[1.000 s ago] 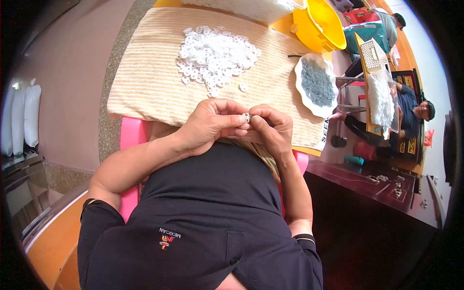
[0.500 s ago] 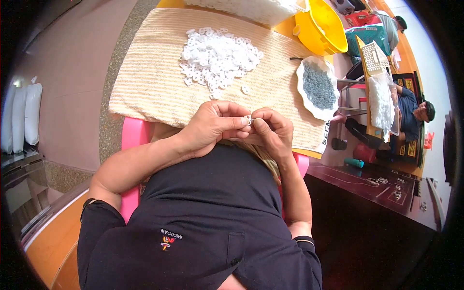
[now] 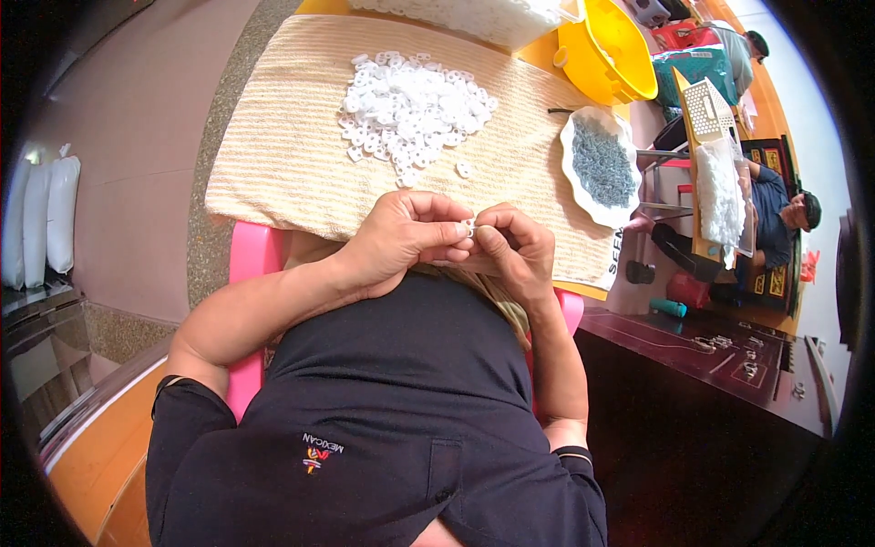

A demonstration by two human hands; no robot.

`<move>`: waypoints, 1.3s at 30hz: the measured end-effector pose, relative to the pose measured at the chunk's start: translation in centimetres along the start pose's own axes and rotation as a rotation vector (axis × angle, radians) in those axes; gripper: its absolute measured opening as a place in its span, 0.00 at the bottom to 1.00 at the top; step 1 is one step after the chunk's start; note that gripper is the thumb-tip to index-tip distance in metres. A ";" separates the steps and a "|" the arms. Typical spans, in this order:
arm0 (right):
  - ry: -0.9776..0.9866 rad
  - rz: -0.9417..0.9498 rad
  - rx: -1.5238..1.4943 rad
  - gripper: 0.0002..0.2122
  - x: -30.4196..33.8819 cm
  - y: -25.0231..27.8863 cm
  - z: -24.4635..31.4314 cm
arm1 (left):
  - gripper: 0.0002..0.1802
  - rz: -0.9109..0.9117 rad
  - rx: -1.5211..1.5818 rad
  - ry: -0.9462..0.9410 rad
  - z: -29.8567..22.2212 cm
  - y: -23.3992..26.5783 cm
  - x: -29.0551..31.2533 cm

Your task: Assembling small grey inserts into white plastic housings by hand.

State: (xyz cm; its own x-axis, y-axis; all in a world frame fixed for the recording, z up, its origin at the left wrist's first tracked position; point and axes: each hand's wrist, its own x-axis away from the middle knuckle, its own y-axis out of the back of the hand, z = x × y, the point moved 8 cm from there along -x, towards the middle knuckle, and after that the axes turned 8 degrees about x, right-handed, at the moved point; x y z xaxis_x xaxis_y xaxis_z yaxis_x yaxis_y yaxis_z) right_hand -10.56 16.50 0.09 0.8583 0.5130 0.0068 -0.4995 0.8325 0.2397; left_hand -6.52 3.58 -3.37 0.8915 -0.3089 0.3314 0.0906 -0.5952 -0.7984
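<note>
White plastic piece (image 3: 470,229), pinched in fingers of left hand (image 3: 406,234), fingertips of right hand (image 3: 521,251) closed on its edge

On the towel (image 3: 283,137), a pile of pieces (image 3: 410,111) lies left of 1 dish (image 3: 571,173), with a tub (image 3: 581,55) behind the dish.

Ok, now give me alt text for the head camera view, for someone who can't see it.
A person's left hand pinches a small white piece, with the right hand close against it. Beyond them, a pile of white pieces lies on a striped towel, with a scalloped white dish of grey bits and a yellow tub to its right.
</note>
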 end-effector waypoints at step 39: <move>-0.080 -0.045 -0.047 0.06 -1.5 1.5 0.5 | 0.11 -0.038 -0.004 -0.050 -0.3 0.7 -0.1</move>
State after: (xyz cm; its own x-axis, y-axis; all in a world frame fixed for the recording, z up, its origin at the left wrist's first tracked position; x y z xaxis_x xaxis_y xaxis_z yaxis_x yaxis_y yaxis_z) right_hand -12.59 16.89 0.90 0.8859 0.4577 0.0754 -0.4632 0.8643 0.1958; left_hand -6.70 2.95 -3.81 0.9084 -0.2488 0.3360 0.1232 -0.6087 -0.7838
